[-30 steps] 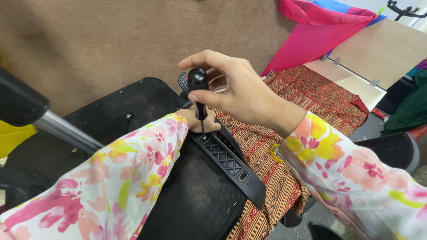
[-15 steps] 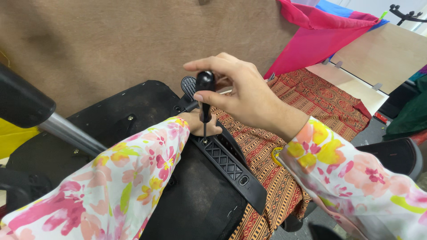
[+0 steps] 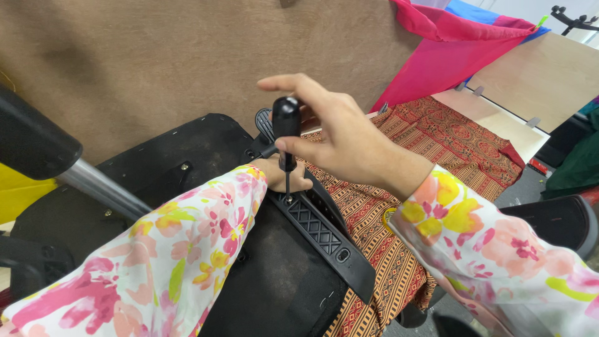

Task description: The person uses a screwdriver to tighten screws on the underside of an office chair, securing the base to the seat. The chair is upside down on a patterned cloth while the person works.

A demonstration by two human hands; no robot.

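At the far left I see a black padded roller point(image 3: 31, 146) on a silver metal tube point(image 3: 103, 190) that slants down toward the middle. Below it lies the upturned black seat base point(image 3: 187, 156), its flat underside facing me, with a yellow patch point(image 3: 22, 193) showing at the left edge.

My left arm comes in from the near left in a floral sleeve point(image 3: 162, 262), forearm laid across the seat base and angled up toward the centre. My left hand point(image 3: 284, 178) rests at the top end of the black plastic bracket point(image 3: 324, 234), mostly hidden by the sleeve and the tool; the fingers look curled against the bracket, but I cannot tell whether they actually grip it.

In the centre stands the screwdriver point(image 3: 287, 140), upright, its black rounded handle on top and its thin shaft pointing straight down, with the tip on the bracket's upper end just beside my left hand.

My right hand point(image 3: 340, 134) reaches in from the right, wrist bent, thumb and fingers closed around the handle, index finger stretched out over the top. The right forearm runs off to the near right in the same floral sleeve.

Under that arm lies a red and orange patterned cloth point(image 3: 437, 143), with pink fabric point(image 3: 437, 56) hanging behind it at the far right.
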